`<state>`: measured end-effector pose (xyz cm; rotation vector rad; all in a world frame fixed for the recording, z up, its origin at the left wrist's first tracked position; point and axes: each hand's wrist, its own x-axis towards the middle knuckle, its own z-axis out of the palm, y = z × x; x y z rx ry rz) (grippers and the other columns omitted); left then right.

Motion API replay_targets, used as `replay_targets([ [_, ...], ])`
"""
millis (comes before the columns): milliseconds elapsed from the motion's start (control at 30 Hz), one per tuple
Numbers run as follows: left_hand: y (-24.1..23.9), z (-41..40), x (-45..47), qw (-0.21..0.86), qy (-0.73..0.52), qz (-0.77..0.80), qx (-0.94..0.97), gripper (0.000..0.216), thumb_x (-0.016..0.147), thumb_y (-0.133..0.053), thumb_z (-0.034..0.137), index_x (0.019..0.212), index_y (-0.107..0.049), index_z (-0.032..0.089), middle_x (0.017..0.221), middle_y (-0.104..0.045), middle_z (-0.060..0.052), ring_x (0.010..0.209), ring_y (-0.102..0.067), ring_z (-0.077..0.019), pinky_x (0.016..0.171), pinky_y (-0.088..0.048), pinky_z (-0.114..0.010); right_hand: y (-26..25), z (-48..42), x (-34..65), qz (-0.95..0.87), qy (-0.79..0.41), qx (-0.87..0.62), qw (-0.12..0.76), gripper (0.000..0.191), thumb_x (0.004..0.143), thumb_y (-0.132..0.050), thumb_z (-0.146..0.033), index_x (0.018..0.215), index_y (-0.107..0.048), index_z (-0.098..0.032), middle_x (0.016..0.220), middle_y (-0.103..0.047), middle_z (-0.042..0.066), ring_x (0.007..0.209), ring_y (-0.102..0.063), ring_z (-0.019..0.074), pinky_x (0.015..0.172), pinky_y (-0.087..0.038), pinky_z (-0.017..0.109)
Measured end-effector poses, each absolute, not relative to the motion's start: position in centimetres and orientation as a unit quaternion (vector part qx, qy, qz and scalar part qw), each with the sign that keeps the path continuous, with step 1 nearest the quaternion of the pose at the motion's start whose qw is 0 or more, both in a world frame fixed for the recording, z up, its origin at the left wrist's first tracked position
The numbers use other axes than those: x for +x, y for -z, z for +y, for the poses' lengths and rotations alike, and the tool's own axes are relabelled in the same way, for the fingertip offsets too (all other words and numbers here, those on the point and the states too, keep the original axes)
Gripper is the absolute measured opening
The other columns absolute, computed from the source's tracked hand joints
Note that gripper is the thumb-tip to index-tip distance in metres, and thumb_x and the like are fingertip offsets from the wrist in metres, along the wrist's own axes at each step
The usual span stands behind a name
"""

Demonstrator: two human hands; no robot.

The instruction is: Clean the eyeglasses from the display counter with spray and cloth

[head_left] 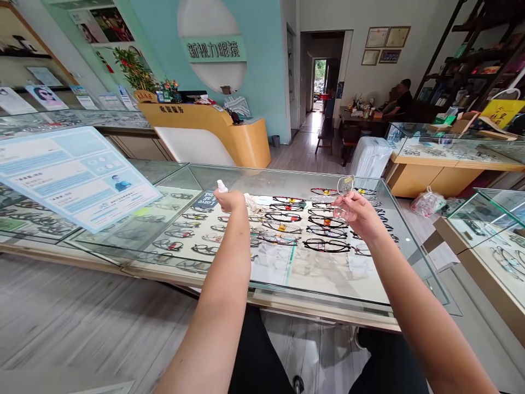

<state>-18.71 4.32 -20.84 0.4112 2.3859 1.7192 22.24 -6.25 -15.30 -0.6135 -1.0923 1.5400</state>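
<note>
Bright optician's shop all around me, teal wall and a curved yellow reception counter [229, 137] in the upper middle of the frame, and right below my arms sits the glass-topped desk [287, 284] with rows of spectacle frames [311, 227] laid out under the pane. My left hand [230, 200] is up over the centre of the desk, grip clenched around a small spray bottle [222, 186], its white nozzle poking out of the top of my fist. Over to the right of centre, my right hand [356, 212] has its grip pinched on a clear pair of glasses [344, 189], held upright above the glass, one lens rising clear of my fingertips. So the glasses lie to the right of the bottle, the two well apart with open desk showing between them, both at roughly the same height in the frame. I can't tell which way the nozzle points. The lens stands with its long side running up and down. Neither hand touches the pane as far as I can see. A tilted blue information board [74, 175] leans at the left of the frame, and a person sits at a table [361, 117] in the upper right background.
</note>
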Motion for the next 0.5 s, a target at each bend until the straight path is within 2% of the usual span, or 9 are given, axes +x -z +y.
replay_targets([
  [233,20.2,3.9,-17.6,0.07,-0.558,0.819,0.117,0.058,0.092,-0.054,0.002,0.147,-0.047,0.019,0.152,-0.065,-0.025,0.144,-0.066,-0.0382,0.121,-0.043,-0.06,15.3,-6.4,22.3,-0.46,-0.654,-0.253,0.544,0.042,0.07,-0.106,-0.045,0.077,-0.07,-0.027,0.091,-0.081,0.001,0.09,-0.072,0.0184,0.077,-0.059,0.03],
  [333,18.8,3.1,-16.5,0.007,-0.564,0.819,0.107,0.061,0.096,-0.059,0.011,0.153,-0.038,0.016,0.168,-0.045,-0.031,0.158,-0.051,-0.0378,0.126,-0.041,-0.056,15.3,-6.3,22.3,-0.462,-0.653,-0.254,0.544,0.042,0.071,-0.106,-0.046,0.078,-0.07,-0.027,0.092,-0.081,0.001,0.09,-0.072,0.0184,0.078,-0.059,0.031],
  [367,18.2,2.8,-16.1,-0.04,-0.569,0.812,0.121,0.063,0.096,-0.06,0.013,0.154,-0.035,0.017,0.172,-0.038,-0.03,0.164,-0.043,-0.0358,0.127,-0.04,-0.053,15.3,-6.3,22.3,-0.463,-0.652,-0.254,0.544,0.042,0.071,-0.106,-0.046,0.078,-0.07,-0.027,0.092,-0.081,0.0,0.09,-0.073,0.0183,0.078,-0.059,0.031],
  [400,17.6,2.5,-15.6,-0.101,-0.576,0.797,0.153,0.062,0.095,-0.06,0.014,0.153,-0.036,0.017,0.172,-0.037,-0.028,0.165,-0.039,-0.0348,0.127,-0.04,-0.051,15.3,-6.3,22.3,-0.464,-0.651,-0.254,0.544,0.042,0.071,-0.106,-0.047,0.078,-0.07,-0.027,0.092,-0.081,0.0,0.089,-0.072,0.0182,0.078,-0.059,0.031],
  [433,17.1,2.3,-15.1,-0.15,-0.58,0.775,0.2,0.057,0.096,-0.059,0.014,0.149,-0.039,0.018,0.168,-0.042,-0.026,0.162,-0.043,-0.0339,0.126,-0.041,-0.05,15.3,-6.3,22.3,-0.465,-0.65,-0.253,0.545,0.042,0.071,-0.106,-0.047,0.078,-0.069,-0.027,0.092,-0.081,0.0,0.088,-0.072,0.0181,0.078,-0.059,0.031],
  [500,16.3,1.8,-14.4,-0.167,-0.569,0.734,0.33,0.04,0.099,-0.054,0.014,0.138,-0.048,0.019,0.147,-0.059,-0.02,0.143,-0.059,-0.0315,0.122,-0.045,-0.046,15.3,-6.3,22.4,-0.467,-0.648,-0.251,0.548,0.042,0.072,-0.105,-0.047,0.078,-0.069,-0.027,0.092,-0.081,0.0,0.086,-0.072,0.0177,0.078,-0.059,0.032],
])
